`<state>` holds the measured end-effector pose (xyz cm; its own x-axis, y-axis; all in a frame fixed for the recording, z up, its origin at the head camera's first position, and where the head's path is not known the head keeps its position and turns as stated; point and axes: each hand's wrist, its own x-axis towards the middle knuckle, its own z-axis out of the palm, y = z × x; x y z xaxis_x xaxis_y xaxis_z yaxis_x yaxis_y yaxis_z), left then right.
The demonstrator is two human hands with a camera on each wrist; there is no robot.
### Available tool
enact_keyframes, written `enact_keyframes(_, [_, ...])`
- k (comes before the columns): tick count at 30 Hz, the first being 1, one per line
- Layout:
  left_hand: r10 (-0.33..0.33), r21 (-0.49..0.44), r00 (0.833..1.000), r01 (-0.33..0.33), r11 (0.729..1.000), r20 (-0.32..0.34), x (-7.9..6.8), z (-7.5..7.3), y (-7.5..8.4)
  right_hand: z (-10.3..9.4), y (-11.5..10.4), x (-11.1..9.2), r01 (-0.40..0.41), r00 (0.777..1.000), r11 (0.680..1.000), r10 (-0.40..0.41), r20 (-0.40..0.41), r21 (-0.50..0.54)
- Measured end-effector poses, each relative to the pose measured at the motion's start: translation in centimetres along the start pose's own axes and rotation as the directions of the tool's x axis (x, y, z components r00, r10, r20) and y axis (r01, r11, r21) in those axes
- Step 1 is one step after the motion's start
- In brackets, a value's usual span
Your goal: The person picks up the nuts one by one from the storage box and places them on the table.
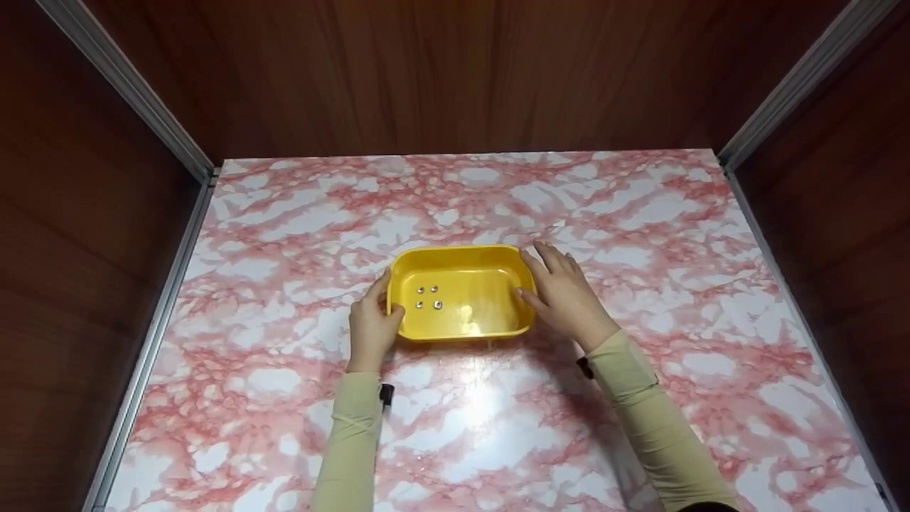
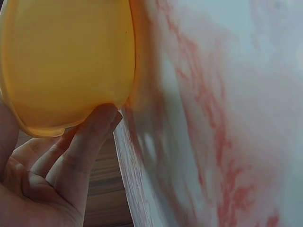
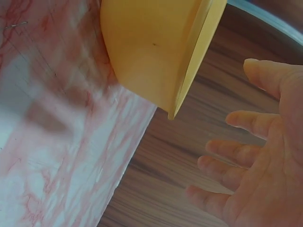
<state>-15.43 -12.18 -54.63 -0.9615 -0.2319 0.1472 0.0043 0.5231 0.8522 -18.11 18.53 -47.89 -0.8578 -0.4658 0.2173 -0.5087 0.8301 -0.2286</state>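
A yellow rectangular plastic tray (image 1: 490, 291) with rounded corners is in the middle of the head view. Several small shiny metal pieces (image 1: 437, 305), too small to identify surely, lie on its floor near the left end. My left hand (image 1: 373, 320) grips the tray's left end, thumb at the rim and fingers against the outer wall; the left wrist view shows those fingers (image 2: 90, 137) on the yellow wall. At the right end is my right hand (image 1: 569, 295), its fingers spread. The right wrist view shows this hand (image 3: 265, 156) apart from the tray.
Beneath everything is a tabletop (image 1: 284, 249) with a red and white marbled pattern. Dark wood panels (image 1: 455, 78) stand behind it and on both sides, with metal strips (image 1: 153, 320) along the side edges.
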Motion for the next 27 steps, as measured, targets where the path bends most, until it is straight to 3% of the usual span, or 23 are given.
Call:
enact_keyframes(13, [-0.026, 0.016, 1.0, 0.026, 1.0, 0.01, 0.0, 0.0, 0.1, -0.1, -0.8, 0.4, 0.01, 1.0, 1.0, -0.009, 0.026, -0.009])
enact_keyframes(27, [-0.006, 0.007, 1.0, 0.006, 1.0, 0.017, 0.1, 0.0, -0.2, -0.2, -1.3, 0.9, 0.034, 0.999, 0.999, -0.034, 0.029, 0.013])
